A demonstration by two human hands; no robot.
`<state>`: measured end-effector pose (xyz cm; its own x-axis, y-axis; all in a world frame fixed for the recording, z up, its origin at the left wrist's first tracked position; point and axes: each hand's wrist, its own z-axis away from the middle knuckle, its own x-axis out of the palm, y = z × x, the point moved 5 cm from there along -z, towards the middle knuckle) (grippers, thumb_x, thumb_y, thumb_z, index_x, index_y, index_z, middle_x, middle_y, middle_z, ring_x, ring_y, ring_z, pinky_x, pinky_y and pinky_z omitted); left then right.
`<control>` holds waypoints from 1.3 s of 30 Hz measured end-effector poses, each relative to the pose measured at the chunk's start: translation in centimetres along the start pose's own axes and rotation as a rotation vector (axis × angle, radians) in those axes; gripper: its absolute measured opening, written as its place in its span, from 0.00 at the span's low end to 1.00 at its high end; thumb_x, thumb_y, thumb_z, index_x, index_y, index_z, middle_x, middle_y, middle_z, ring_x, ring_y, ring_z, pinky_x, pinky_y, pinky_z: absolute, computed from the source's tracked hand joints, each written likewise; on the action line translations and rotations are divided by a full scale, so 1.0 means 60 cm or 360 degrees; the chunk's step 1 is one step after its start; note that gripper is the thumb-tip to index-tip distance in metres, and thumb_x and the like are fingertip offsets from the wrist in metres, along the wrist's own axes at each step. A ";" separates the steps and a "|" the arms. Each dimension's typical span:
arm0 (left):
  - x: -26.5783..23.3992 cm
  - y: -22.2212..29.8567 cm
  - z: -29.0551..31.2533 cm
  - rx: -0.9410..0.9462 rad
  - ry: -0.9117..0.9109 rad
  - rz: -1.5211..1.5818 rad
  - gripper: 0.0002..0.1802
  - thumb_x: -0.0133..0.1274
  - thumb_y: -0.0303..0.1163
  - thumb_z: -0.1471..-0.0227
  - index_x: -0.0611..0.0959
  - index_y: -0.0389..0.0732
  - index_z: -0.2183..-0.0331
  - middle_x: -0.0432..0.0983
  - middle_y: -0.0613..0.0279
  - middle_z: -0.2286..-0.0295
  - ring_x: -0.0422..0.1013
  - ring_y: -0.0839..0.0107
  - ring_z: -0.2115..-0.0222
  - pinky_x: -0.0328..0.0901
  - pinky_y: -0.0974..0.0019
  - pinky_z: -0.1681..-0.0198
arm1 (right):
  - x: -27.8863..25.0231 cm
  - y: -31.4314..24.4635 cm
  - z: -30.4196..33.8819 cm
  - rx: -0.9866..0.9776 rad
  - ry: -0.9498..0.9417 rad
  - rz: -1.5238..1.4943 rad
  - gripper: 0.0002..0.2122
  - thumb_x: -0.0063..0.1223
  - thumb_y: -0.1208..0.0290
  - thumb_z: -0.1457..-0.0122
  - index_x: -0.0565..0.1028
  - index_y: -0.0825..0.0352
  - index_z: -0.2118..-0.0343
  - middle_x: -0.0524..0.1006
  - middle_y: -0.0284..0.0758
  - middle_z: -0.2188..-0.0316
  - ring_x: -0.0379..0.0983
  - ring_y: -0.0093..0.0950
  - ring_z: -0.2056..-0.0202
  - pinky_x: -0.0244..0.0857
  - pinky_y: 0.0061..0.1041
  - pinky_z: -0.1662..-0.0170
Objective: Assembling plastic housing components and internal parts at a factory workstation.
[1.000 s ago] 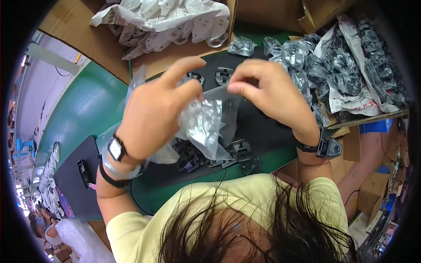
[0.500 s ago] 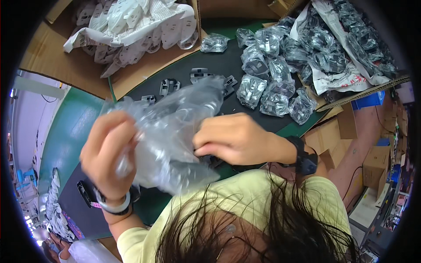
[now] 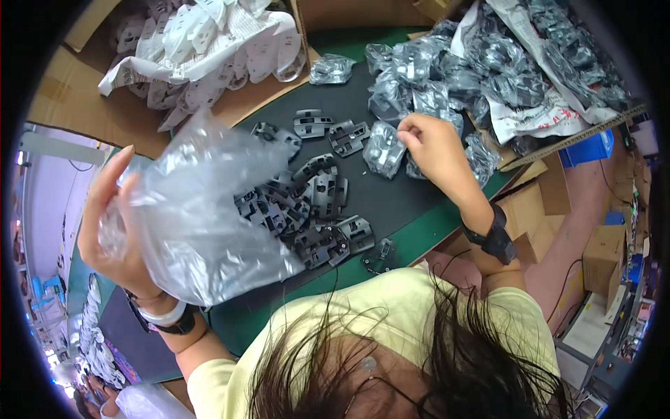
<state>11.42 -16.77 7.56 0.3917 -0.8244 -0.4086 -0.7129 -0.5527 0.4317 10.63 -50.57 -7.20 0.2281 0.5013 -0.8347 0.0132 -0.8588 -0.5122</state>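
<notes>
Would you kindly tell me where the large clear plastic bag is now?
In the head view, the clear plastic bag is left of centre, in the left hand, beside the loose dark parts.

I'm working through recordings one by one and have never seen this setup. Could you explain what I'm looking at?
There is no robot here: a person works with bare hands. The view comes from a wide fisheye camera worn on the head, looking down, so straight edges bend and the rim is dark.

The left hand holds a clear plastic bag. The right hand is at a plastic-wrapped bundle; whether it touches it is hard to tell. On the black mat lie loose dark parts, partly behind the bag. Beyond stand two cardboard boxes: the left one has white pieces, the right one more wrapped bundles.
</notes>
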 end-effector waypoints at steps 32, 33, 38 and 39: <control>0.150 0.021 0.061 -0.0367 -0.1347 0.0141 0.05 0.57 0.28 0.58 0.82 0.39 0.74 0.76 0.54 0.77 0.73 0.56 0.77 0.67 0.66 0.72 | -0.028 -0.169 0.006 -0.0167 -0.0836 -0.0966 0.07 0.60 0.73 0.52 0.74 0.70 0.75 0.72 0.30 0.82 0.64 0.14 0.78 0.58 0.18 0.74; 0.140 0.030 0.065 -0.0219 -0.1214 0.0146 0.05 0.57 0.28 0.58 0.81 0.37 0.74 0.76 0.53 0.77 0.73 0.58 0.77 0.66 0.66 0.72 | -0.043 -0.193 0.018 -0.0494 -0.0931 -0.1056 0.06 0.59 0.74 0.52 0.74 0.70 0.75 0.73 0.29 0.81 0.64 0.14 0.78 0.59 0.18 0.73; 0.113 0.025 0.024 -0.0493 -0.0935 0.0331 0.07 0.57 0.28 0.56 0.80 0.34 0.73 0.75 0.54 0.79 0.72 0.68 0.78 0.65 0.70 0.69 | -0.057 -0.180 -0.017 -0.0651 -0.0841 -0.1486 0.08 0.57 0.72 0.48 0.74 0.69 0.68 0.73 0.29 0.69 0.66 0.15 0.70 0.62 0.15 0.69; 0.111 0.021 0.017 -0.0448 -0.0915 0.0354 0.07 0.57 0.28 0.56 0.80 0.33 0.73 0.76 0.56 0.79 0.71 0.71 0.77 0.65 0.71 0.69 | -0.071 -0.176 -0.019 -0.0522 -0.0809 -0.1656 0.12 0.56 0.67 0.47 0.73 0.69 0.63 0.72 0.30 0.66 0.66 0.15 0.70 0.61 0.14 0.68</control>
<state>12.54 -22.86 4.57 -0.1739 -0.7693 -0.6148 -0.5316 -0.4522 0.7162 10.64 -43.75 1.99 -0.4478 0.8911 -0.0743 0.2267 0.0328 -0.9734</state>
